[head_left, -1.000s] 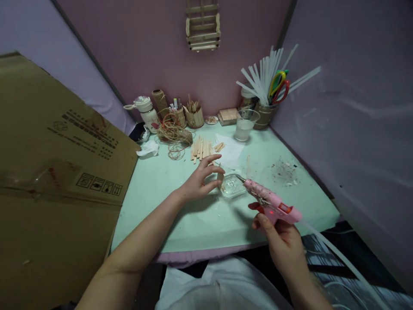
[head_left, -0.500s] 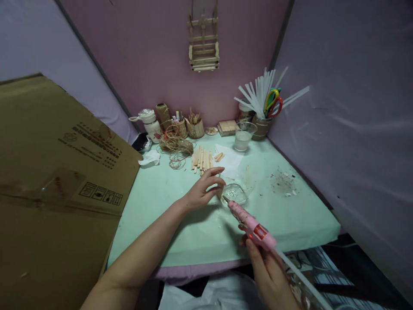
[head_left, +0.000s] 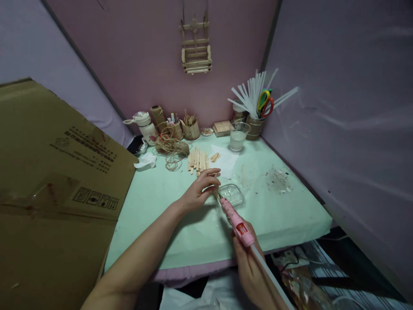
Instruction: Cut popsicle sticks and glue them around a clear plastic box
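My left hand is over the middle of the green-covered table, its fingers pinched on a small pale wooden stick that is partly hidden. My right hand is wrapped round a pink glue gun with a long white glue stick in its back end. The gun's metal tip points up and left, at the stick by my left fingertips. Just right of the tip lies a clear plastic tray.
Behind are a pile of wooden sticks, tangled twine, a cup of cloudy liquid and a pot with scissors and glue sticks. A cardboard box stands left. Debris lies right.
The glue gun and my right hand have turned and moved left, with the tip closer to my left fingers. The whole view has shifted slightly.
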The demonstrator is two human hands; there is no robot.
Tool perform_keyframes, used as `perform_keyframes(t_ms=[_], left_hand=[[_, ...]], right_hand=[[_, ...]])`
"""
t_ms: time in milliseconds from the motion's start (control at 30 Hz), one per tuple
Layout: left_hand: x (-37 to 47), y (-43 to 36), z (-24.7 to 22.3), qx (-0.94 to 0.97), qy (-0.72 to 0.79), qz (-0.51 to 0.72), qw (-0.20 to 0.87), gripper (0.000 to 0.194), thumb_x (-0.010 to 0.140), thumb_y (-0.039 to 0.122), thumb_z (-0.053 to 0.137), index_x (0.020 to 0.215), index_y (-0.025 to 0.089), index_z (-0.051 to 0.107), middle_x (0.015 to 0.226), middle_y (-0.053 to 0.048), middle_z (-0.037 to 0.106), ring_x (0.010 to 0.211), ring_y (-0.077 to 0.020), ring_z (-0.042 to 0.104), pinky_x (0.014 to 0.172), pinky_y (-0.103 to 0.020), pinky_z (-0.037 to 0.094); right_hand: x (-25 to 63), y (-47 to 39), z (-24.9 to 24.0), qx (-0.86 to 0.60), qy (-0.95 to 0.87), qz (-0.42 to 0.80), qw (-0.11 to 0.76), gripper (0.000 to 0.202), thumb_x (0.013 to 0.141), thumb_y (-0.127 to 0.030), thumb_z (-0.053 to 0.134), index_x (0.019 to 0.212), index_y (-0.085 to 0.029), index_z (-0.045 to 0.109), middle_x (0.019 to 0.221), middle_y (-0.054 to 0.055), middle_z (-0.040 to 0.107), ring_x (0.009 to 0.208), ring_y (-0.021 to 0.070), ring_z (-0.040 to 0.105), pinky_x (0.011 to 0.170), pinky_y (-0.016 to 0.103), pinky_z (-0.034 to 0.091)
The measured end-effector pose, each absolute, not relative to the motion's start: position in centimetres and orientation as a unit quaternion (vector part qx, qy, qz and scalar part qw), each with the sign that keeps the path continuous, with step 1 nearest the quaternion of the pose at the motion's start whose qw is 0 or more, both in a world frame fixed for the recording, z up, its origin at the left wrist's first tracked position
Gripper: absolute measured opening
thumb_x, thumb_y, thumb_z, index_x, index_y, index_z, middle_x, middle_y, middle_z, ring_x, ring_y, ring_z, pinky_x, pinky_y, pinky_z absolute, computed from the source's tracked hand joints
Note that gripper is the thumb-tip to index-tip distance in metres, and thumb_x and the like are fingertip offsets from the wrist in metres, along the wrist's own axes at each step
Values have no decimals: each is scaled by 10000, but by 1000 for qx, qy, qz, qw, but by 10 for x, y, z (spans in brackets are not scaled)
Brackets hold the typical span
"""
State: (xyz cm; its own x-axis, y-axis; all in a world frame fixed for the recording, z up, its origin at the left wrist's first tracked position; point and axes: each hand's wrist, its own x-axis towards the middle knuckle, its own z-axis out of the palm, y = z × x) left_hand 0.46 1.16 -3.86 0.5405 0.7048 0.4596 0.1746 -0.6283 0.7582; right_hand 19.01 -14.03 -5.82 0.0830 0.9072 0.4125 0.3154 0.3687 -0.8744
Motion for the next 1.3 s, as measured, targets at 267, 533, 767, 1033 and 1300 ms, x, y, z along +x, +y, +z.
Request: perform_keyframes(t_ms=[267,533,767,1033,1300], left_hand=[[5,12,-39,809,265,397,343,184,970,179,477,1093,245,596,1427,-125,458,1331,-262,499,1075,-473,429],[5,10,-39,792,272,392,381,147,970,210,488,1063,245,598,1442,-120,439,1344,-259,492,1079,-463,442],[6,10,-41,783,276,394,393,137,964,210,500,1055,244,597,1459,-116,423,1355,-261,483,1075,-455,448],[7,11,-41,792,268,395,381,147,968,197,492,1063,240,596,1447,-114,434,1333,-248,503,1071,-447,453],[8,10,-40,798,265,391,374,147,973,207,481,1069,235,589,1441,-124,442,1322,-257,509,1065,-466,455]], right_hand=[[187,-139,-82,-509,-616,328,504,407,1008,-348,400,1407,-284,449,1310,98,579,1173,263,588,998,420,509],[183,-135,-99,-532,-592,326,510,400,985,-413,437,1359,-281,488,1271,104,595,1144,276,604,931,418,544],[185,-134,-98,-492,-633,321,505,383,975,-265,456,1358,-267,464,1263,109,567,1168,259,573,968,416,522],[184,-131,-94,-476,-634,315,522,400,955,-195,467,1343,-291,468,1218,79,568,1115,221,578,966,372,510],[186,-128,-95,-493,-627,317,513,379,950,-210,468,1324,-266,492,1185,79,598,1075,230,604,924,379,523]])
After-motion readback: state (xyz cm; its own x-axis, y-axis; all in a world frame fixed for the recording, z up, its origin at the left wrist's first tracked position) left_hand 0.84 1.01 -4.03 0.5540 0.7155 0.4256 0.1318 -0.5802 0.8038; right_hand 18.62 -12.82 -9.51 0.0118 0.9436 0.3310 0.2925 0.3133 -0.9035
